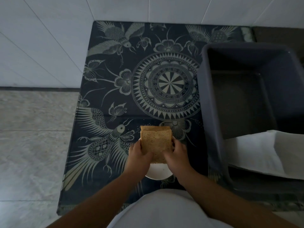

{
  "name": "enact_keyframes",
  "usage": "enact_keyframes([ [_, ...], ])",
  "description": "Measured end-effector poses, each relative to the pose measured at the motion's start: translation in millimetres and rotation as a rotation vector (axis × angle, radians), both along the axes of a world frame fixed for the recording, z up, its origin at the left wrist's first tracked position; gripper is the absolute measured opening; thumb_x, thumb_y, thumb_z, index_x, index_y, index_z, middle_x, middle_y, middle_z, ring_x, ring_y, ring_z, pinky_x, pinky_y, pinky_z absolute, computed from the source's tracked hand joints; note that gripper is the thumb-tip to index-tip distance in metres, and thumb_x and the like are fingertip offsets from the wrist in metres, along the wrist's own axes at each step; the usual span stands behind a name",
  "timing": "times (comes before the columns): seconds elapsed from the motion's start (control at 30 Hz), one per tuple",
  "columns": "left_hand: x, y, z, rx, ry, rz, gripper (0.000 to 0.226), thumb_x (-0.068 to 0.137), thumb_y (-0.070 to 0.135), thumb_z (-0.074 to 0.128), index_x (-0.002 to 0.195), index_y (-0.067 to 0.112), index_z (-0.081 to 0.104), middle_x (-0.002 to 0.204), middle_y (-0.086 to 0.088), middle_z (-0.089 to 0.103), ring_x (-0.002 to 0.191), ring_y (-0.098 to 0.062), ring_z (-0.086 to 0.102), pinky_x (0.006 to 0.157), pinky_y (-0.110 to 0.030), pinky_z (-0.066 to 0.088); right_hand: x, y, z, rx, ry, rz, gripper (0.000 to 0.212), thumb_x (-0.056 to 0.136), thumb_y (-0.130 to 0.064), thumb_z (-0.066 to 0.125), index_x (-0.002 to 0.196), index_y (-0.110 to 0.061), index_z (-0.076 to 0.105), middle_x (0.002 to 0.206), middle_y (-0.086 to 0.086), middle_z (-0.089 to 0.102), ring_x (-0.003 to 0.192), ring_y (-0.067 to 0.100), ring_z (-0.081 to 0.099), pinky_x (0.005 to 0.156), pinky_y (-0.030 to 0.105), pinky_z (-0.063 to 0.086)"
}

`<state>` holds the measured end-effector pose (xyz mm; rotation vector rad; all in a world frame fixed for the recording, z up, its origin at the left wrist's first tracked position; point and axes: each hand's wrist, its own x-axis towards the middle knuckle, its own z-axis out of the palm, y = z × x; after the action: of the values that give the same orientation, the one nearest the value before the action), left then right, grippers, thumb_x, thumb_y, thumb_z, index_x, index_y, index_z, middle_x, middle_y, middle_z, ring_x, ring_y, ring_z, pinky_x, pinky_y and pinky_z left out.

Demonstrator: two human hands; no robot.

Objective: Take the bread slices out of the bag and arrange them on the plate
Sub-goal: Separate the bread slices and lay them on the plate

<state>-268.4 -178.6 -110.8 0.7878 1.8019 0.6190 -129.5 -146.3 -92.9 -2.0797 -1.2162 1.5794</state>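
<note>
From the head camera, looking steeply down, both hands grip a small stack of bread slices (156,145) above a white plate (158,174). The left hand (139,156) is closed on the stack's left edge, thumb lying across the top slice; the right hand (176,156) is closed on the right edge, fingers curled around the side. The slices are square, tan-brown, with a coarse, porous crumb and a slightly darker crust line; at least two show, the far one peeking out behind the front one at the top edge. The plate is round, smooth and glossy, mostly hidden under the hands and the bread, with only its near rim showing. Whether the stack touches the plate cannot be told. The plate sits near the front edge of the bench (102,186), which is covered in a dark navy cloth (115,89) printed in pale cream with birds, butterflies, flowers and a large round medallion of toothed rings; its surface has a faint sheen. To the right stands a deep rectangular tub (212,112) of matte dark grey plastic with rounded corners. A white, softly folded sheet (263,152) lies across the tub's near end; its material is unclear. Beyond the bench are pale wall tiles (41,38), and to its left a mottled grey stone floor (32,137).
</note>
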Motion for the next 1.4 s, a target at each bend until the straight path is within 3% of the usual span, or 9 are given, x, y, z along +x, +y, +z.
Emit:
enact_keyframes([
  [0.1, 3.5, -4.6, 7.1, 0.005, -0.033, 0.021, 0.043, 0.072, 0.029, 0.058, 0.115, 0.03, 0.056, 0.113, 0.0, 0.049, 0.09, -0.006, 0.051, 0.063, -0.022, 0.04, -3.4, -7.3, 3.8, 0.032, 0.028, 0.012, 0.066, 0.087, -0.015, 0.062, 0.148, -0.024, 0.04, 0.143, 0.007, 0.039, 0.124, 0.023, 0.049, 0.096, 0.038, 0.049],
  [0.2, 3.9, -9.4, 9.7, -0.005, -0.047, 0.059, 0.028, 0.063, 0.034, 0.054, 0.091, 0.039, 0.054, 0.103, 0.003, 0.051, 0.085, -0.009, 0.054, 0.059, -0.024, 0.042, -3.4, -15.1, 7.2, 0.029, 0.055, 0.013, 0.062, 0.086, -0.018, 0.063, 0.145, -0.024, 0.043, 0.141, 0.007, 0.045, 0.121, 0.024, 0.052, 0.1, 0.046, 0.051],
  [0.33, 2.6, -23.7, 4.9, 0.002, -0.061, 0.033, 0.061, 0.062, 0.034, 0.055, 0.118, 0.012, 0.058, 0.115, -0.017, 0.057, 0.1, -0.032, 0.061, 0.082, -0.052, 0.056, -1.6, -31.1, 7.2, 0.021, 0.045, -0.004, 0.054, 0.084, -0.02, 0.066, 0.136, -0.017, 0.051, 0.133, 0.009, 0.051, 0.113, 0.024, 0.058, 0.096, 0.048, 0.054],
  [0.4, 4.1, -30.0, 3.7, 0.001, -0.071, 0.021, 0.067, 0.063, 0.033, 0.058, 0.126, 0.011, 0.054, 0.118, -0.018, 0.055, 0.102, -0.033, 0.06, 0.086, -0.056, 0.055, 0.1, -36.2, 6.7, 0.024, 0.035, 0.003, 0.053, 0.085, -0.022, 0.066, 0.136, -0.018, 0.051, 0.132, 0.006, 0.05, 0.112, 0.023, 0.058, 0.095, 0.047, 0.054],
  [0.53, 7.1, -34.2, 4.1, 0.008, 0.013, -0.019, 0.07, 0.066, 0.037, 0.057, 0.132, 0.016, 0.048, 0.12, -0.008, 0.047, 0.099, -0.021, 0.053, 0.075, -0.034, 0.048, 3.6, -40.9, 5.8, 0.054, 0.043, 0.03, 0.052, 0.086, -0.024, 0.065, 0.136, -0.02, 0.052, 0.133, 0.006, 0.05, 0.114, 0.022, 0.057, 0.096, 0.046, 0.053],
  [0.73, 6.1, -38.7, 5.6, 0.026, 0.0, 0.008, 0.075, 0.067, 0.035, 0.058, 0.138, 0.017, 0.042, 0.126, -0.007, 0.042, 0.11, -0.024, 0.049, 0.089, -0.045, 0.051, 6.1, -47.1, 1.7, 0.091, 0.061, 0.012, 0.053, 0.085, -0.025, 0.069, 0.135, -0.02, 0.052, 0.132, 0.005, 0.053, 0.113, 0.02, 0.058, 0.094, 0.042, 0.055],
  [1.03, 9.8, -50.7, -1.4, 0.071, 0.04, -0.006, 0.065, 0.083, 0.02, 0.063, 0.142, 0.019, 0.038, 0.123, -0.004, 0.037, 0.107, -0.022, 0.048, 0.082, -0.033, 0.044, 5.8, -57.4, -0.4, 0.175, 0.003, 0.021, 0.047, 0.09, -0.022, 0.064, 0.135, -0.017, 0.054, 0.131, 0.008, 0.052, 0.112, 0.022, 0.058, 0.093, 0.042, 0.055],
  [1.23, 14.1, -72.2, -3.1, 0.094, 0.032, -0.047, 0.062, 0.083, 0.023, 0.066, 0.139, 0.018, 0.04, 0.118, -0.001, 0.037, 0.097, -0.007, 0.046, 0.074, -0.019, 0.04, 12.1, -77.7, -9.4, 0.188, 0.006, 0.003, 0.048, 0.09, -0.022, 0.069, 0.135, -0.011, 0.054, 0.13, 0.012, 0.052, 0.111, 0.022, 0.059, 0.092, 0.039, 0.055],
  [1.4, 13.8, -80.4, -6.5, 0.092, 0.028, -0.032, 0.062, 0.083, 0.018, 0.065, 0.139, 0.021, 0.039, 0.119, 0.002, 0.037, 0.095, 0.0, 0.045, 0.066, -0.011, 0.037, 14.5, -87.4, -17.8, 0.172, 0.023, 0.018, 0.048, 0.09, -0.021, 0.07, 0.133, -0.006, 0.055, 0.127, 0.018, 0.057, 0.111, 0.029, 0.062, 0.092, 0.048, 0.056],
])
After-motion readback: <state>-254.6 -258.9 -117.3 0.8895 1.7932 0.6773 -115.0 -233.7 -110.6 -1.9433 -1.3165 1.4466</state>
